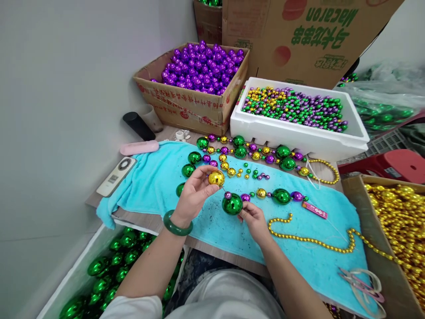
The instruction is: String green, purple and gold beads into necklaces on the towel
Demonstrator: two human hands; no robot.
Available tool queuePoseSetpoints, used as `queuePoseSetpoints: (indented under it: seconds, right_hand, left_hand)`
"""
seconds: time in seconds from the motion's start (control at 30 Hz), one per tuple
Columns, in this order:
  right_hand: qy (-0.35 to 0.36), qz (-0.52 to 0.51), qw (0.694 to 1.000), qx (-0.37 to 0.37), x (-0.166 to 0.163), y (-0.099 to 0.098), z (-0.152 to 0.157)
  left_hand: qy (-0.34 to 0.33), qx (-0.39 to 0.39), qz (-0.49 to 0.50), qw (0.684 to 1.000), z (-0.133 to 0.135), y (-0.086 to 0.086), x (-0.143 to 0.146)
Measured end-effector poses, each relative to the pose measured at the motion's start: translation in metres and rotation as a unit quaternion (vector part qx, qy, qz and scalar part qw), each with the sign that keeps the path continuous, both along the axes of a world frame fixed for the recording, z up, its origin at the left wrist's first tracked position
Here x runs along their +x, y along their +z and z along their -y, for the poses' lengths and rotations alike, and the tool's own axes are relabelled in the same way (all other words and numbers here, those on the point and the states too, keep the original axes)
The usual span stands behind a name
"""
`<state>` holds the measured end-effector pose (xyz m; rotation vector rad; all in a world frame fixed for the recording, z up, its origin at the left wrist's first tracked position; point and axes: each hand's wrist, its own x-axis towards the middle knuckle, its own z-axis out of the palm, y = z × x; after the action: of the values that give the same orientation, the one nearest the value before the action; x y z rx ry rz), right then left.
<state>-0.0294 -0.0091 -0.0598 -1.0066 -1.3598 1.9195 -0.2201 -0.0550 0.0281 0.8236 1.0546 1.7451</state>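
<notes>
My left hand [199, 190], with a green bangle at its wrist, pinches a shiny gold bead [216, 178] between thumb and fingers. Close to its right, my right hand [254, 218] grips near a large green bead [232, 204], its fingertips partly hidden behind it. A small purple bead [227, 195] sits on top of the green one, and a thin dark line runs from there to the gold bead. From the right hand a strung row of beads stretches right over a turquoise towel [212, 223], past another big green bead [281, 196] to a pink label [314, 210].
Behind the towel stand a carton of purple beads [186, 104] and a white foam box [299, 135] of small mixed beads. Gold bead chains fill a carton [358, 199] at right. Scissors [363, 285] lie front right; a phone [117, 176] lies left. Green beads [99, 266] fill a box below.
</notes>
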Motion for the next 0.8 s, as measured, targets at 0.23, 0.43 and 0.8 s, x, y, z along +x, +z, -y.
queuePoseSetpoints:
  seconds: [0.23,0.43,0.8]
  right_hand:
    - [0.001,0.009,1.0,0.015,0.0017,-0.0039,-0.0042]
    - [0.006,-0.004,1.0,0.007,0.0007,-0.0034,-0.0046]
    - [-0.003,0.009,1.0,0.029,0.0014,-0.0048,-0.0054]
  left_hand:
    - [0.0,0.003,-0.008,1.0,-0.002,0.0027,-0.0009]
    - [-0.029,0.002,0.008,1.0,-0.0015,0.002,-0.001]
    - [-0.027,0.033,-0.035,0.998,0.0028,-0.0021,-0.0028]
